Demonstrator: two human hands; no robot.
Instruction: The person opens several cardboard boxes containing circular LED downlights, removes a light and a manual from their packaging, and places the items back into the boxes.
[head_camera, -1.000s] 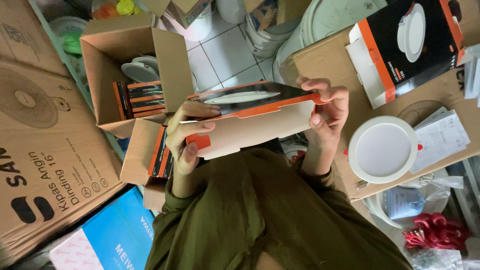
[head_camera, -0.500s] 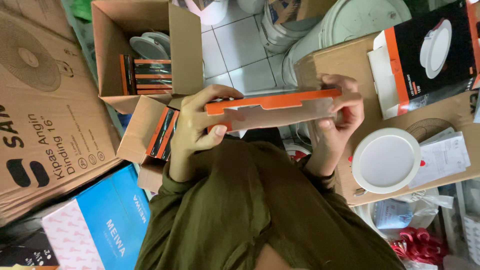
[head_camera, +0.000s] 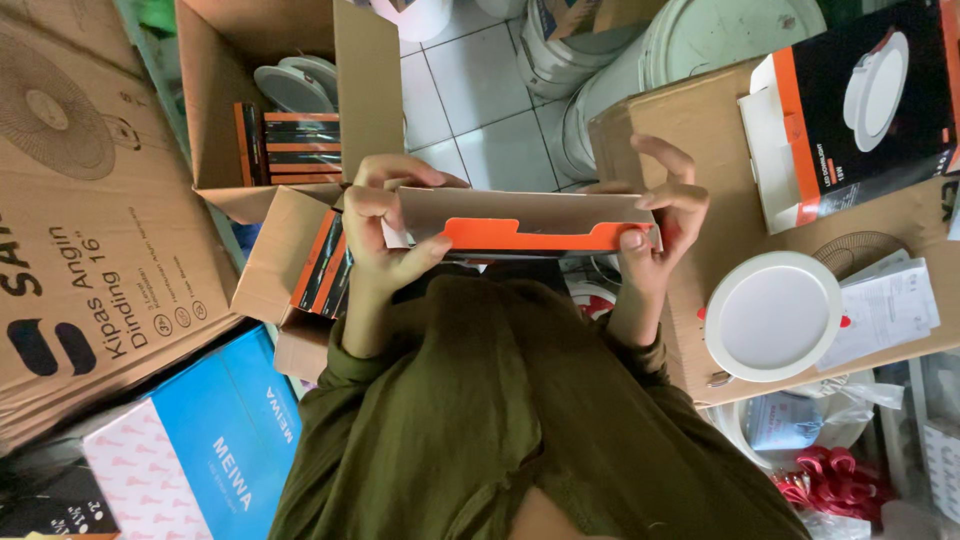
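Both hands are closed on one flat orange-and-white carton (head_camera: 520, 225), held level in front of the chest; the left hand (head_camera: 385, 235) clamps one short end, the right hand (head_camera: 660, 225) the other; its long axis runs straight from hand to hand, open flap up; an open cardboard box (head_camera: 290, 270) of similar cartons sits just beside the left hand.

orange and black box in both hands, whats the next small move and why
Probably tuck the orange flap down into the flat box to shut it. The left hand and right hand each pinch one end, holding it level above the lap, and the flap's edge shows along the open long side, so the box looks unclosed.
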